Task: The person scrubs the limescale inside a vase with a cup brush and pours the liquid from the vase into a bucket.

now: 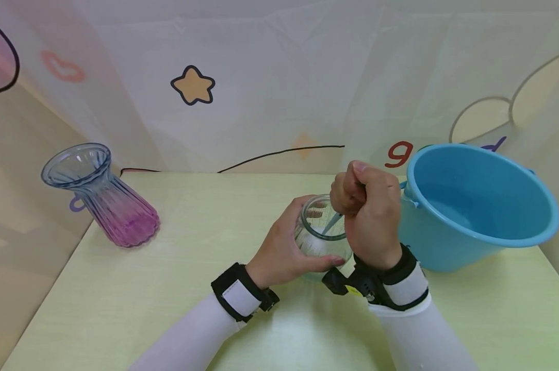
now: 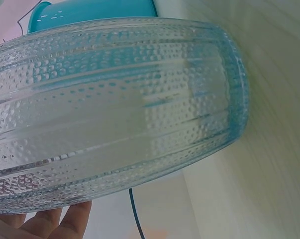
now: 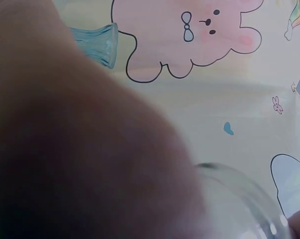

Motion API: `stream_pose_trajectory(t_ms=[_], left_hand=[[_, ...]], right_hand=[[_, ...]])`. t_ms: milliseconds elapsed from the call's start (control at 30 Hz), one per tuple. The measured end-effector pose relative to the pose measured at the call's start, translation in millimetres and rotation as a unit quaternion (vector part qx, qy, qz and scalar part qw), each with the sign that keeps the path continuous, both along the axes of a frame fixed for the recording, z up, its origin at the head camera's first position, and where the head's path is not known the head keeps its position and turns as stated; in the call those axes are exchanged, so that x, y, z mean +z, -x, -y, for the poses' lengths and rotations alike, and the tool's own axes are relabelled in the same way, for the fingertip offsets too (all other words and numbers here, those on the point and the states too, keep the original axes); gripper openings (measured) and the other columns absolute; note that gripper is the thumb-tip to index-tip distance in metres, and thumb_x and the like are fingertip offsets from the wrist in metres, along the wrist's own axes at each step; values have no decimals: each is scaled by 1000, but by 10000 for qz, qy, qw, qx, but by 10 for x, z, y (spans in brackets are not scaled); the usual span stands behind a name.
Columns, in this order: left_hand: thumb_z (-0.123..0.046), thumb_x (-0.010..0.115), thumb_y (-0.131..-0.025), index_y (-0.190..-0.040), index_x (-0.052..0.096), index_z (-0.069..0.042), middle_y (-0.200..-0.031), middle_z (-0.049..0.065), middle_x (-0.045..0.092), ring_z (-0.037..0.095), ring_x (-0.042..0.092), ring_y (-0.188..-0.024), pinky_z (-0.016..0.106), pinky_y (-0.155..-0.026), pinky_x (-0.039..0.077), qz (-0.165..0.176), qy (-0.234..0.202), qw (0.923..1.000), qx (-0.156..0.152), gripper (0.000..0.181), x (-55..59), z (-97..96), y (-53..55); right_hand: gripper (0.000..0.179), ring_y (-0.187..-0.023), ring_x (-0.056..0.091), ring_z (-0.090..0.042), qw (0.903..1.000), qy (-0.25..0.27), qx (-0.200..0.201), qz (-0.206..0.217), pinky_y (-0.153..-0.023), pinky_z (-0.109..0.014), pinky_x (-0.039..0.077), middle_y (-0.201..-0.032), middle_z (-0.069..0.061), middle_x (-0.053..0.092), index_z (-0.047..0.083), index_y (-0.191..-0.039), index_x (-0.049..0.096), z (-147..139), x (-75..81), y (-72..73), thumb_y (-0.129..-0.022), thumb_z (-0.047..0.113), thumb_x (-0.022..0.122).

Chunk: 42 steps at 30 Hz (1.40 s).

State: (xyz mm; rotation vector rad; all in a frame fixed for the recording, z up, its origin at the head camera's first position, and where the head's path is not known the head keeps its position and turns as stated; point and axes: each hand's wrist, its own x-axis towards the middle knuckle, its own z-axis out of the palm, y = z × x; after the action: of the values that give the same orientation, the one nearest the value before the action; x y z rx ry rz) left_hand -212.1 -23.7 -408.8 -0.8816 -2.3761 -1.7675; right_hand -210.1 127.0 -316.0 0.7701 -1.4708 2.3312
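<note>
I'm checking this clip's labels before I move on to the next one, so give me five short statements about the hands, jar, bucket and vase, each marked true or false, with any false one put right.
1. The left hand holds the glass jar. True.
2. The right hand is empty. False: it grips a slim bluish stick that reaches down into the glass jar.
3. In the head view, the blue bucket is to the right of the glass jar. True.
4. The vase is pink all over. False: it is pink toward the base and bluish toward the mouth.
5. A lid covers the glass jar. False: its mouth is open.
</note>
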Motion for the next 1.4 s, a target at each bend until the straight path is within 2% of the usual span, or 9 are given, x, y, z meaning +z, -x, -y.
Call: stream_pose_trajectory(t_ms=[233,400,633,900,1100,1200,1400], left_hand=[[-23,97,-69,-148,41,-27,-137,-5,58,19,58,-122,34,-98,56,-7,-29,10000,-83,96,1,6,4],[-24,96,-71,-148,40,-26,-141,-3,56,15,56,-126,35,-101,55,-82,52,9999,-131,95,6,15,11],[-26,96,-72,-149,40,-29,-140,-7,56,12,57,-125,35,-100,56,-163,85,9997,-143,95,6,17,16],[-24,95,-72,-148,40,-28,-142,-6,56,13,58,-125,35,-103,55,-161,-12,9996,-245,94,11,18,17],[-24,95,-73,-148,40,-28,-142,-7,56,12,59,-123,35,-103,54,-127,3,9996,-240,94,14,8,8],[-25,95,-72,-148,40,-28,-141,-8,56,12,59,-123,35,-103,54,-132,41,9997,-210,94,15,7,8],[-27,96,-72,-148,40,-28,-140,-8,57,11,58,-124,36,-104,53,-170,107,9997,-152,94,13,12,12]], right_hand=[[46,-44,18,-15,9987,178,-390,-259,-39,-32,13,-53,-2,23,8,-59,27,-16,45,-60,-103,16,37],[44,-46,15,-13,9938,798,-590,-511,-40,-29,10,-55,-1,20,8,-58,24,-105,126,-116,-99,15,38],[40,-48,15,-11,9824,1618,-513,-785,-41,-22,11,-55,1,20,9,-58,22,-196,200,-191,-94,13,39],[41,-47,21,-11,9685,2172,-199,-1204,-44,-20,15,-55,-1,22,8,-59,24,-204,178,-275,-94,17,44],[35,-51,26,-13,9635,2072,-114,-1689,-49,-24,17,-58,-4,27,0,-66,35,-160,196,-254,-92,24,41],[35,-52,29,-15,9664,1917,-85,-1709,-50,-27,18,-59,-6,31,-3,-71,42,-160,196,-246,-93,23,39],[37,-55,32,-18,9800,1185,-39,-1600,-53,-30,21,-63,-6,35,-4,-79,50,-218,169,-211,-101,24,41]])
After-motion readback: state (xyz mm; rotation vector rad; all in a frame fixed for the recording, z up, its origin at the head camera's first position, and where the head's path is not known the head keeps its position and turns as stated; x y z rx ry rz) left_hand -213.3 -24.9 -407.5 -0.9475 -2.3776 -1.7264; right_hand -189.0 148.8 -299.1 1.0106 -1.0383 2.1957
